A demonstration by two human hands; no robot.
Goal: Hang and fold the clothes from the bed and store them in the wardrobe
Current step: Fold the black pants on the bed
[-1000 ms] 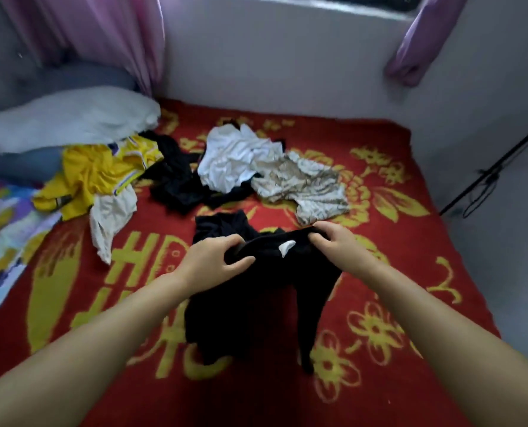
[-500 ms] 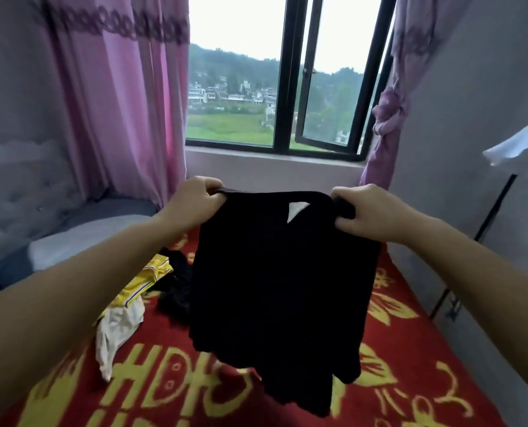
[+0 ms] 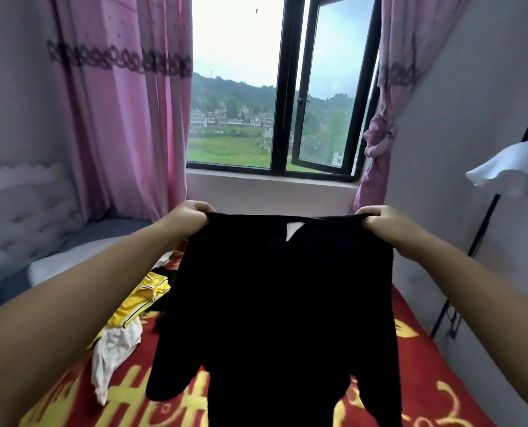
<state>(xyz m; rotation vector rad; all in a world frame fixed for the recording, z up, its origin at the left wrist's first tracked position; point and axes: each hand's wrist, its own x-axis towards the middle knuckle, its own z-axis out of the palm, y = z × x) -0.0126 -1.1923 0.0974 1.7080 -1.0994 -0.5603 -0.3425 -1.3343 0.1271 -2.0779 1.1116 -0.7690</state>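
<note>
Above the bed (image 3: 426, 359), my left hand (image 3: 185, 219) and right hand (image 3: 385, 222) clench fingers on the black top (image 3: 275, 309). It hangs limp and light; the shoulder corners look the surest hold.

Pink curtains (image 3: 127, 118) frame an open window (image 3: 275, 87); grey walls (image 3: 459, 118).

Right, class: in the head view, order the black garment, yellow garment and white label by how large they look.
1. black garment, though nearest the camera
2. yellow garment, partly hidden
3. white label
</note>
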